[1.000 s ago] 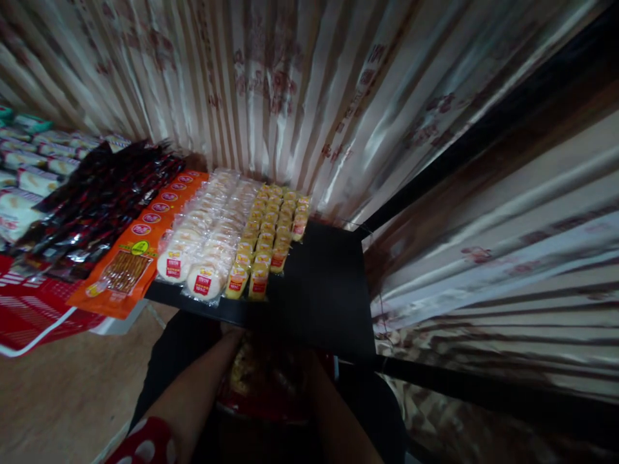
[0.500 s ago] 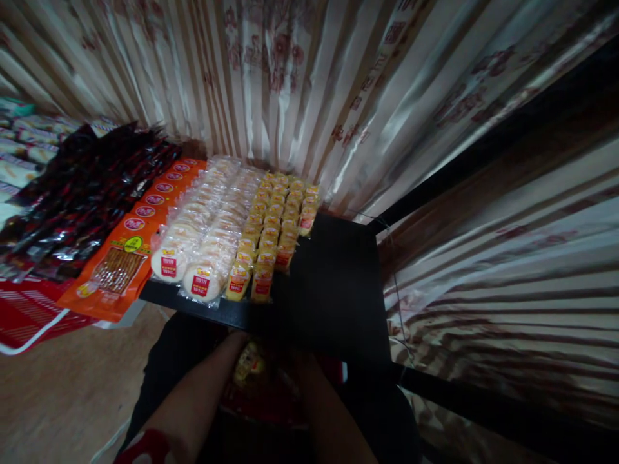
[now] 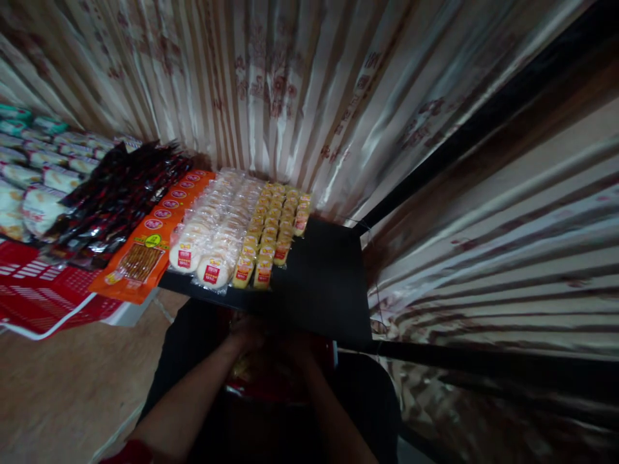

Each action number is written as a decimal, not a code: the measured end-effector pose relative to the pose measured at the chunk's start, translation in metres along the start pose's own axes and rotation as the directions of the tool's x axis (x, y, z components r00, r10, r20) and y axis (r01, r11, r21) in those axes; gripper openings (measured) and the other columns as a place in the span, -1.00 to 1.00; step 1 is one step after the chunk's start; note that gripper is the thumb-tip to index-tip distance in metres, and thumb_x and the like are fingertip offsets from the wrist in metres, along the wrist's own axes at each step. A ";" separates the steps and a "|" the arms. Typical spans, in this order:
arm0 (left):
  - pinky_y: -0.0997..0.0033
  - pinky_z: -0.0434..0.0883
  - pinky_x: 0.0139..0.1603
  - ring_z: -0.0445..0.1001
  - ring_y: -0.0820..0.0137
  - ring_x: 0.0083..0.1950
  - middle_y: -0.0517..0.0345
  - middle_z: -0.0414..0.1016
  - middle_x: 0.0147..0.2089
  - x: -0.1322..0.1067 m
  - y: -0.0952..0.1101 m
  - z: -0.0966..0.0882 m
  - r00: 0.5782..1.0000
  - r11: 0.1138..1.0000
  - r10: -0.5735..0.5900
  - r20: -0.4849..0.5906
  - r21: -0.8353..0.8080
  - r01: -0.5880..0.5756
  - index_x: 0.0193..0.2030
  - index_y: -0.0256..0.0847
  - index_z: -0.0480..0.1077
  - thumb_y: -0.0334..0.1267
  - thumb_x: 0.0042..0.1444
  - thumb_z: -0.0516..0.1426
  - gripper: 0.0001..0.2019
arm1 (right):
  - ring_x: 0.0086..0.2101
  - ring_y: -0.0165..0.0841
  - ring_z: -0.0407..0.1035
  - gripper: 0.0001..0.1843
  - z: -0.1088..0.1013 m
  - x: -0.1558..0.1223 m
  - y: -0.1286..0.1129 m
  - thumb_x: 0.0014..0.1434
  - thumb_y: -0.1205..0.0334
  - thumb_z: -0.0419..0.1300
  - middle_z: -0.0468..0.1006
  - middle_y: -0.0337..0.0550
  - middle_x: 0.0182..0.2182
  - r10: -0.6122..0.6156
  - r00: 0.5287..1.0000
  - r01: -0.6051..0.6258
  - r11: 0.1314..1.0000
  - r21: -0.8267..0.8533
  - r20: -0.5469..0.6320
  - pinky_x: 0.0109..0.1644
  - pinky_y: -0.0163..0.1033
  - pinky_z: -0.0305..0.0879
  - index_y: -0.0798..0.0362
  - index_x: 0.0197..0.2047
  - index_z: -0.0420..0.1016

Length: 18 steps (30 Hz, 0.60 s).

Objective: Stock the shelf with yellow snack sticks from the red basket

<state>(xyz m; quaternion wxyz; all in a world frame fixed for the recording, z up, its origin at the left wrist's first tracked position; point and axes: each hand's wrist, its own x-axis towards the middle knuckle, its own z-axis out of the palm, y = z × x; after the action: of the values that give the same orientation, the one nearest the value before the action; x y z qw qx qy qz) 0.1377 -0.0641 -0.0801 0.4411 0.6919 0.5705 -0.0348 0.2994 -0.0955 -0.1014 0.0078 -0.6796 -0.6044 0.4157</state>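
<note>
Fingers of the left hand (image 3: pixel 249 336) and right hand (image 3: pixel 294 351) are lost in shadow: spread or pinching, I cannot tell. An orange snack packet (image 3: pixel 155 233), round white crackers (image 3: pixel 213 269) and yellow-wrapped snacks (image 3: pixel 265 252) run rightward over the black shelf (image 3: pixel 326 283); below, a yellowish packet (image 3: pixel 244 369) shows in the red container (image 3: pixel 268 392) near the left hand. Handling packets there seems the step; the next move likely calls for clearing the shelf's edge.

Clear-wrapped white rounds (image 3: pixel 213 272) line a black surface (image 3: pixel 329 277) in 2 overlapping rows, beside 4 rows of yellow packs (image 3: pixel 264 267) that shorten toward the right. At left, overlapping orange packets (image 3: pixel 140 258) reach past the front edge, next to heaped dark, glossy packets (image 3: pixel 120 200).
</note>
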 end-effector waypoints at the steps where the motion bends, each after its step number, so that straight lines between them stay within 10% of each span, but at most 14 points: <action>1: 0.09 0.21 0.11 0.29 0.10 0.12 0.08 0.41 0.05 -0.008 0.002 0.001 1.000 0.999 0.028 -0.003 0.029 -0.028 -0.03 0.00 0.40 -0.09 0.03 0.09 -0.66 | -0.05 -0.27 0.35 -0.65 -0.003 -0.007 -0.002 0.11 0.14 0.03 0.49 -0.09 -0.05 -0.016 1.000 0.016 1.000 -0.005 0.000 0.01 -0.21 0.18 -0.02 -0.06 0.45; 9: -0.08 -0.10 0.25 -0.07 0.06 0.32 0.02 0.10 0.29 -0.068 0.013 0.027 0.941 0.899 0.327 -0.090 0.335 -0.281 0.23 -0.04 0.10 -0.18 0.12 -0.04 -0.50 | 0.21 -0.05 -0.07 -0.39 0.005 -0.056 -0.002 0.03 0.27 0.05 0.19 -0.06 0.19 -0.097 0.982 0.039 0.944 -0.327 -0.164 0.22 0.10 -0.19 -0.03 0.20 0.19; 18: 0.15 0.16 0.12 0.22 0.14 0.16 -0.16 0.22 0.17 -0.065 -0.010 0.030 0.962 0.933 0.168 -0.214 0.350 -0.085 0.18 -0.16 0.18 -0.41 0.02 0.04 -0.48 | 0.23 -0.17 -0.08 -0.29 0.013 -0.072 -0.002 -0.02 0.40 0.04 0.15 -0.05 0.21 -0.237 0.950 0.168 0.937 -0.307 -0.205 0.26 0.04 -0.22 0.03 0.24 0.10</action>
<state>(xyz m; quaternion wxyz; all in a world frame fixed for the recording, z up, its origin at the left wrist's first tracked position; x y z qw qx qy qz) 0.1206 -0.1337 -0.0686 0.2450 0.7917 0.5592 -0.0196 0.2963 -0.1612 -0.0686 0.0253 -0.6523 -0.7198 0.2360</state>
